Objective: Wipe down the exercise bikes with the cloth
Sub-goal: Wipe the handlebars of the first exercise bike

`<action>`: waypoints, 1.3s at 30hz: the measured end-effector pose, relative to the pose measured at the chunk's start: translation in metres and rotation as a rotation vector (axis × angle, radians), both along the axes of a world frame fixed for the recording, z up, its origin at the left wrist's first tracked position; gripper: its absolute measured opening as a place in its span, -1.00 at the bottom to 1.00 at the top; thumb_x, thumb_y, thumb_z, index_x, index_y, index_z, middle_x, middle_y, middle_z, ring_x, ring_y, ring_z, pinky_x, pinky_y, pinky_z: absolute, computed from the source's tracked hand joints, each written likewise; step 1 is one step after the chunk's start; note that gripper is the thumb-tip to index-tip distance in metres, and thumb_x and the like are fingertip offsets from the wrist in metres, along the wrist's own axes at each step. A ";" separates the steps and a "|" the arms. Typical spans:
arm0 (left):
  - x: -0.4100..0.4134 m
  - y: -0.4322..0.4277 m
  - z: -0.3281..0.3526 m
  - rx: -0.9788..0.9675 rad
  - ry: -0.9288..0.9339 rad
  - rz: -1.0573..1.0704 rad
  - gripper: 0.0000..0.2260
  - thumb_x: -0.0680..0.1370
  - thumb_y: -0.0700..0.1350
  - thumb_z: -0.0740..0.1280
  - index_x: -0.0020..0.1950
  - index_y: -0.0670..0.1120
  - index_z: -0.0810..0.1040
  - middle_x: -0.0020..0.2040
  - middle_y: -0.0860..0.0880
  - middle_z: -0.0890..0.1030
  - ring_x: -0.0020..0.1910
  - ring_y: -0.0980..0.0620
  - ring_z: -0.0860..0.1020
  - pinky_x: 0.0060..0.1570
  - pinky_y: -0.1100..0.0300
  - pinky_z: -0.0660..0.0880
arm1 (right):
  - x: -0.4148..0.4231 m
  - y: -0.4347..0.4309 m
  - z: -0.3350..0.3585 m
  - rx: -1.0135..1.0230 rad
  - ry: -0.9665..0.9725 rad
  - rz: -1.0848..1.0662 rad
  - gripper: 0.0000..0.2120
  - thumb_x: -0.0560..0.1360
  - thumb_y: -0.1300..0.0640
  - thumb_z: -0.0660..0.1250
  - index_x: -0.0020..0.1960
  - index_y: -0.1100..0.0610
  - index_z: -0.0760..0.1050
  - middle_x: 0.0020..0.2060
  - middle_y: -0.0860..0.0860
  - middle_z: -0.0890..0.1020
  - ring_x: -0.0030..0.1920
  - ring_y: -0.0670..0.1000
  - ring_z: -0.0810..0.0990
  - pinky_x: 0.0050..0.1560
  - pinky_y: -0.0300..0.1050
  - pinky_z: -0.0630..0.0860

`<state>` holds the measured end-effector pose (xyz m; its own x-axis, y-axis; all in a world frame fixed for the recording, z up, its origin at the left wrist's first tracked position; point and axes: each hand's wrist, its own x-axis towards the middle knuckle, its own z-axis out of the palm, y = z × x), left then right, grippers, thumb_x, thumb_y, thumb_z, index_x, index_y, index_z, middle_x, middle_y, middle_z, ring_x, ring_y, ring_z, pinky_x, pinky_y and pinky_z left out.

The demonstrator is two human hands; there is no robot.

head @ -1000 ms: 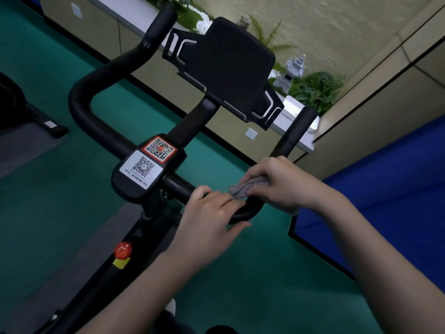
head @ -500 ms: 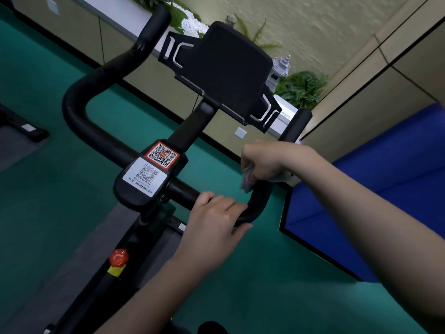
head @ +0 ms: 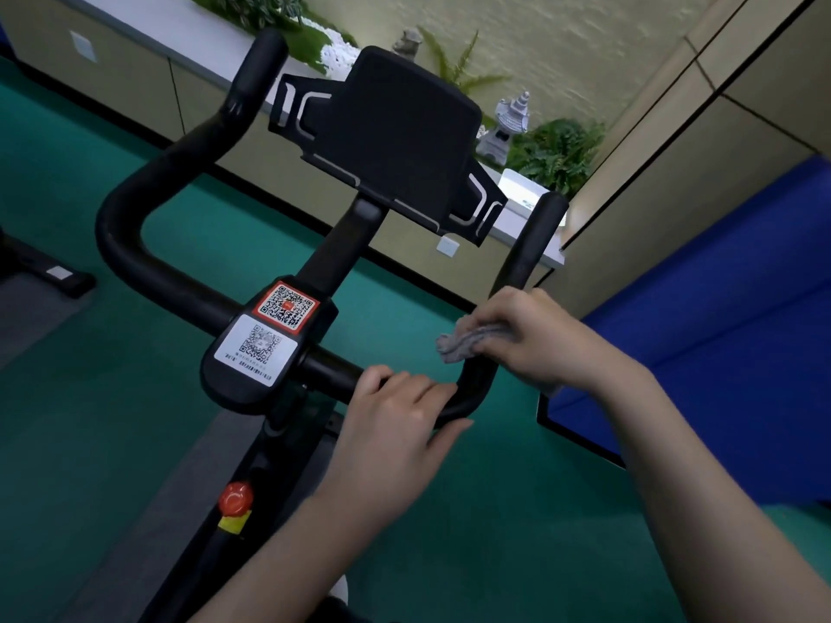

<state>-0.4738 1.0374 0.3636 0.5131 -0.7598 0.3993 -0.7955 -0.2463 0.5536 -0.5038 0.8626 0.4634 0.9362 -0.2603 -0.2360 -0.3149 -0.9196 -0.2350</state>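
Over the last half second the right hand (head: pixel 535 339) has slid back down the right-hand upright of the handlebar (head: pixel 530 245), from higher on that prong to just above its lower bend, and more of the grey cloth (head: pixel 465 344) now shows. The right hand's grip is closed round the cloth, fingers curled over the bar so that the cloth is pressed against the black tube, with a crumpled end sticking out to the left of the fist. The left hand (head: pixel 395 438) has stayed where it was. Its grip is closed round the crossbar just left of the same bend, fingers hooked over the top and thumb underneath, close to the right hand but not touching it. The exercise bike (head: pixel 193 555) stands on a green floor (head: pixel 67 442). Two QR-code labels (head: pixel 270 335) sit on the black housing at the middle of the handlebar, and a black device holder (head: pixel 395 137) rises on its stem above them. A red knob (head: pixel 235 499) sits lower on the frame. To the right lies a blue mat (head: pixel 719 353); beyond the bike, ferns (head: pixel 557 150) and a small stone ornament (head: pixel 508 123) line a ledge.
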 end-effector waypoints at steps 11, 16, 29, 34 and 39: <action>0.004 -0.025 0.014 0.144 -0.049 0.046 -0.59 0.53 0.15 0.14 0.12 -0.09 0.59 -0.15 0.02 0.65 -0.19 0.00 0.61 -0.13 0.06 0.51 | -0.054 0.042 -0.091 0.165 -1.078 -0.501 -0.74 0.42 0.37 0.35 0.08 0.20 0.60 0.02 -0.07 0.61 0.09 -0.03 0.52 0.13 -0.38 0.40; 0.002 -0.031 0.015 0.137 -0.046 0.042 -0.63 0.56 0.10 0.14 0.16 -0.08 0.58 -0.16 0.05 0.65 -0.21 0.05 0.61 -0.17 0.12 0.52 | -0.053 0.064 -0.107 0.266 -1.223 -0.674 -0.74 0.44 0.34 0.34 0.10 0.15 0.58 0.08 0.00 0.63 0.15 -0.05 0.52 0.17 -0.29 0.42; 0.002 -0.038 0.016 0.110 -0.062 0.097 -0.57 0.50 0.17 0.18 0.17 -0.07 0.59 -0.19 0.07 0.62 -0.26 0.05 0.59 -0.26 0.20 0.50 | -0.048 0.082 -0.113 1.371 -1.210 -1.244 -0.83 0.55 0.29 0.25 0.06 0.23 0.60 -0.08 0.15 0.69 -0.06 0.09 0.66 -0.02 -0.06 0.59; 0.002 -0.037 0.016 0.112 -0.060 0.103 -0.57 0.51 0.20 0.16 0.19 -0.03 0.58 -0.20 0.11 0.59 -0.28 0.10 0.59 -0.39 0.26 0.42 | -0.040 0.062 -0.102 1.785 -1.122 -1.162 -0.81 0.54 0.32 0.19 0.06 0.30 0.56 -0.18 0.16 0.69 -0.24 0.02 0.67 -0.25 -0.19 0.61; 0.002 -0.036 0.017 0.112 -0.058 0.116 -0.57 0.50 0.21 0.17 0.19 0.00 0.58 -0.20 0.13 0.60 -0.30 0.12 0.60 -0.44 0.30 0.36 | -0.048 0.062 -0.109 1.722 -1.052 -1.066 -0.77 0.48 0.28 0.24 0.10 0.33 0.53 -0.14 0.17 0.67 -0.19 0.04 0.66 -0.17 -0.17 0.61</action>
